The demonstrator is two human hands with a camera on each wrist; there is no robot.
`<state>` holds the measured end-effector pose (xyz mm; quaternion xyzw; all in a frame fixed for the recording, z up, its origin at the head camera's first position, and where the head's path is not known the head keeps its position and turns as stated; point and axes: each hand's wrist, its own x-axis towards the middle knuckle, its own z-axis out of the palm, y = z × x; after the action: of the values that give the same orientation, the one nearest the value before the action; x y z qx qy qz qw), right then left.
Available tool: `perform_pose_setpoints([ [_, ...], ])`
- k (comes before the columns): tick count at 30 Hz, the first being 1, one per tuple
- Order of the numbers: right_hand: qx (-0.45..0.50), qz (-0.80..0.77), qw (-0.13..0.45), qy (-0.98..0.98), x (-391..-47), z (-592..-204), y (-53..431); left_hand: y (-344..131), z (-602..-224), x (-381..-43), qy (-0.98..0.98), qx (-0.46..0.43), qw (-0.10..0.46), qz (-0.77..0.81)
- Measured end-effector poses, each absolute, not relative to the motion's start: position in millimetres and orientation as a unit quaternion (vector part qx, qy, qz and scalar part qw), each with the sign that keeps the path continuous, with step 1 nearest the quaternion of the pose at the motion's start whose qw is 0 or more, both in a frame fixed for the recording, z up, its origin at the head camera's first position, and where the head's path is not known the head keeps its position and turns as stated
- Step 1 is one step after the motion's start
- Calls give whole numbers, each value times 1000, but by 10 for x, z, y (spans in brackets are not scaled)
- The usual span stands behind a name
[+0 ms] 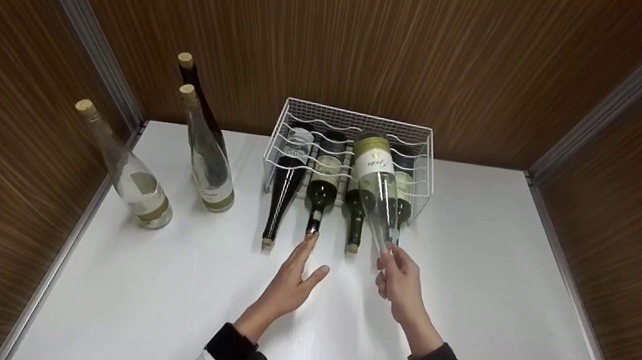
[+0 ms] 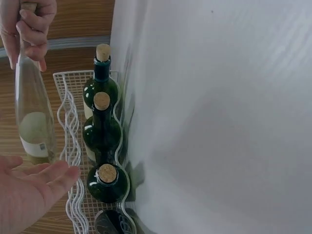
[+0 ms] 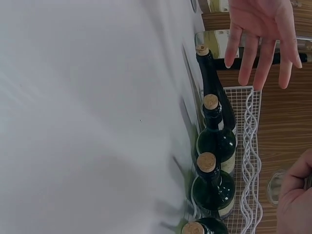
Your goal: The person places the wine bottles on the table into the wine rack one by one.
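My right hand [image 1: 401,281] grips the neck of a clear glass bottle [image 1: 378,195] with a white and gold-green label. The bottle is held above the white wire rack [image 1: 269,160], base toward the back. In the left wrist view, the cork shows above the gripping right hand [image 2: 31,31]. My left hand [image 1: 291,284] has its fingers extended and holds nothing; in the head view its fingertips overlap the neck end of a green bottle [image 1: 321,191], though touching cannot be told. Several corked bottles lie in the rack, including a long dark bottle [image 1: 284,191] at its left.
Two clear corked bottles [image 1: 144,191] [image 1: 209,162] and a dark corked bottle [image 1: 190,74] stand upright left of the rack. Brown wood-grain panels [image 1: 371,42] enclose the white tabletop [image 1: 502,270] at the back and sides.
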<state>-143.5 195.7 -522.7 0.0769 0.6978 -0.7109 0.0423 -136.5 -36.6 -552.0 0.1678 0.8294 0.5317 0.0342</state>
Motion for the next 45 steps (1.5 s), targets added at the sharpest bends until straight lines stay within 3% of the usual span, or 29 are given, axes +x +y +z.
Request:
perform_pose_setpoints([
  [24,109,-744,-24,659,-1677,-5182,2068,-193,-5491,-1324,812,175,80,552],
  [45,146,-732,-6,666,-1909,-5136,2103,-174,-5508,-1288,818,174,96,541],
])
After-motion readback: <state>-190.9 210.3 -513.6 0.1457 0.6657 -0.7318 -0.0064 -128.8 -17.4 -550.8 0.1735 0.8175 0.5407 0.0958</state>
